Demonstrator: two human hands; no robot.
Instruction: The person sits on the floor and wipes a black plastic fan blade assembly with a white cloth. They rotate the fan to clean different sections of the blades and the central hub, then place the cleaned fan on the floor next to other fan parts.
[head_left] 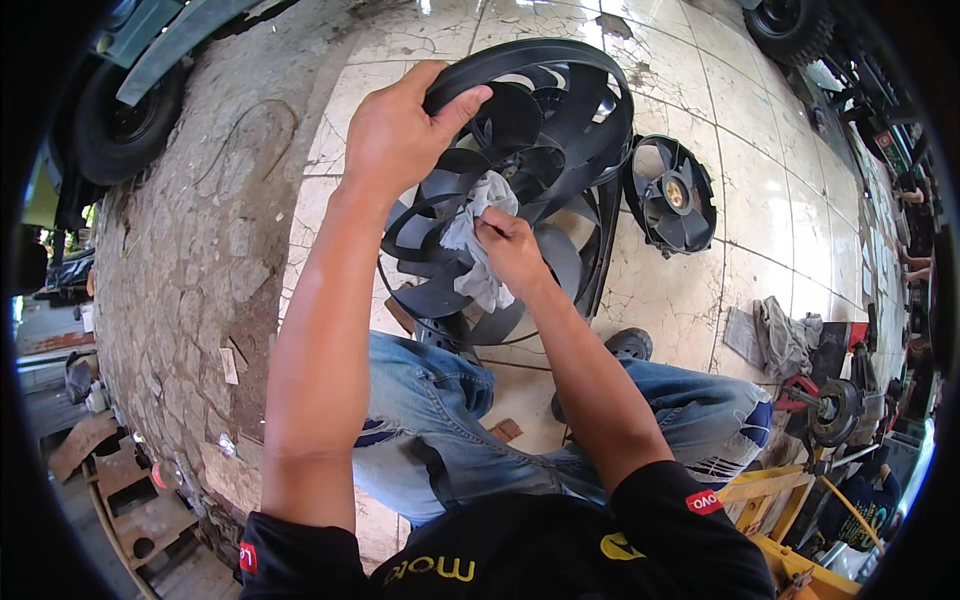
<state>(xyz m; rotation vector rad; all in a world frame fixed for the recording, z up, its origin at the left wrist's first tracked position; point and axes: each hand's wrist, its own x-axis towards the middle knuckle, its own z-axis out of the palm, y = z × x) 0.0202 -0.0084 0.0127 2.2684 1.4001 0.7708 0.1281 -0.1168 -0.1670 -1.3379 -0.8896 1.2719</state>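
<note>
A large black fan with a round rim is held up tilted in front of me. My left hand grips its upper left rim, thumb on the near side and fingers wrapped behind. Bunched in my right hand is a pale grey cloth, pressed against the fan blades below the hub. Behind and below the held fan are more black blades and a frame, partly covered by it. To the right a smaller round black fan with a brass-coloured centre lies on the tiles.
Cracked pale floor tiles spread ahead, with rough stone ground on the left. A wheel stands far left. At right lie a grey rag, a metal disc on a stand and a yellow frame. My knees flank the fans.
</note>
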